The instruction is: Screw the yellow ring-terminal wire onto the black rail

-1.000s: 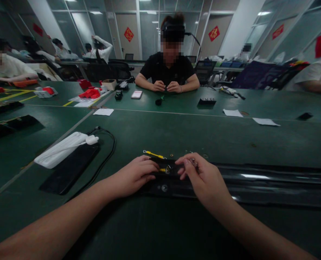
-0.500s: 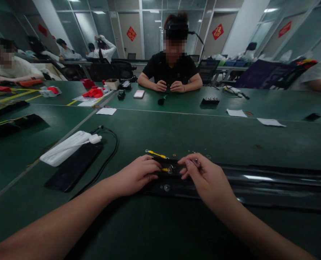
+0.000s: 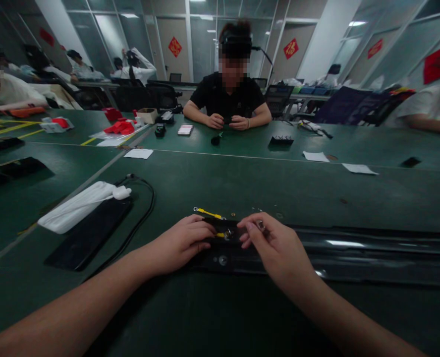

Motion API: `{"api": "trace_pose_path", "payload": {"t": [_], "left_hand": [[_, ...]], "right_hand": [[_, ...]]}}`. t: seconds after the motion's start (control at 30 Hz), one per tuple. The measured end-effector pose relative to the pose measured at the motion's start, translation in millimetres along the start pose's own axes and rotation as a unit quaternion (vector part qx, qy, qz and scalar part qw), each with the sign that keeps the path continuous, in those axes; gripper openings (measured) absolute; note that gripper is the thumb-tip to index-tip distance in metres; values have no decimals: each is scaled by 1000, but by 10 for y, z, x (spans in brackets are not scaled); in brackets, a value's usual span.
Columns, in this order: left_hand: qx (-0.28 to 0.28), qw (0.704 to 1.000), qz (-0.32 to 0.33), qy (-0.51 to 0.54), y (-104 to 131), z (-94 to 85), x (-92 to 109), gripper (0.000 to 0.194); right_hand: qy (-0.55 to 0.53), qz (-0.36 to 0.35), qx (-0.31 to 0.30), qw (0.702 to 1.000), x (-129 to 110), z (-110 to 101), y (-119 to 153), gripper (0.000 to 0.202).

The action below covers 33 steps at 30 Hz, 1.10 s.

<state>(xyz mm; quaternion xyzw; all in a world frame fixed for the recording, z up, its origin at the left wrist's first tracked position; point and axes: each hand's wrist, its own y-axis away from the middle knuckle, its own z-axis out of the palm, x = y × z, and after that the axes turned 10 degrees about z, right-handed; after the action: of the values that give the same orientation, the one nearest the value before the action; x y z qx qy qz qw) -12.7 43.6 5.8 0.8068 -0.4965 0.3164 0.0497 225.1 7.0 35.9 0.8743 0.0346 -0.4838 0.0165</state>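
Note:
A long, glossy black profile (image 3: pixel 327 260) lies across the table in front of me. My left hand (image 3: pixel 186 240) is closed around its left end, with the fingertips at a short yellow wire (image 3: pixel 220 235). That wire leads to a metal stud or bolt (image 3: pixel 228 234) on the profile. My right hand (image 3: pixel 274 245) hovers just right of the bolt, thumb and fingers curled together. Between them shows a small shiny metal piece (image 3: pixel 260 225), too small to name. Nearer to me, a round metal fastener (image 3: pixel 223 260) sits on the profile's lower strip.
Behind the profile lie a yellow wire with ring terminals (image 3: pixel 209 213) and a tiny brass-coloured nut (image 3: pixel 233 214). To the left are a white power bank (image 3: pixel 81 208), a black phone (image 3: pixel 89 235) and a black cable (image 3: pixel 151 203). Across the table sits a person (image 3: pixel 227 99).
The whole view has shifted slightly, so things appear a little further left. Both hands keep nearly the same pose at the profile.

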Motion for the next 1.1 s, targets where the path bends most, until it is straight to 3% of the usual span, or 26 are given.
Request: {"api": "trace_pose_path", "payload": {"t": [0.7,1.1], "left_hand": [[0,1000,1,-1,2,3,-17,20],[6,1000,7,6,-5,-22,9,17]], "right_hand": [[44,-30,5,999,-5,-18,6,23],[-22,-18,1,1000,32,-19,-87,22]]}}
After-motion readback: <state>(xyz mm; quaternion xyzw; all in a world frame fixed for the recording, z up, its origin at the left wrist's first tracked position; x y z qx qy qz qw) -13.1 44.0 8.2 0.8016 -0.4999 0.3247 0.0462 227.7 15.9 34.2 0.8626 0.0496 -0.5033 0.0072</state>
